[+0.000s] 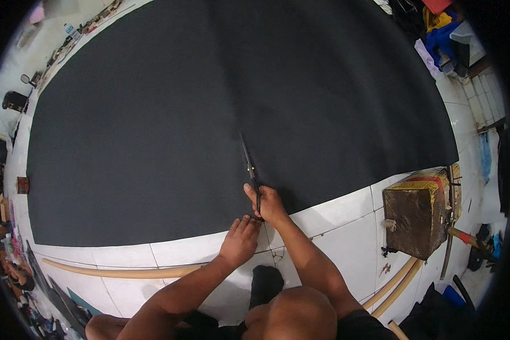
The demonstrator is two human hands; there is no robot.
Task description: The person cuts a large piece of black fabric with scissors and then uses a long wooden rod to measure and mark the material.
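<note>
"Since the head view is all we have, where are your hands?"

"Both are at the near edge of a large dark sheet, spread over the white tile floor. My right hand is closed around the handles of a long pair of scissors, thumb stretched along the near side. The blades lie over the sheet and point away from me, looking shut, or almost."

"And the other one?"

"My left hand is just beside it, fingers stretched out over the edge. The thumb is hidden, so I can't tell whether I'm pinching the material or only pressing it."

"How would you handle this well?"

"I'd hold the edge flat with light pressure and move those left fingertips clear before the blades open, because they are close to the handles. I'd want the lower blade sliding along the tiles, the wrist straight, and long, even strokes. Soft ripples show in the sheet, and I'd smooth those out first, or the line could wander."

"Anything in the way?"

"A worn brown box is at the lower right corner; I can't tell whether the sheet rests on it. A tan tube lies near the front edge, well placed to catch my left forearm."
</note>
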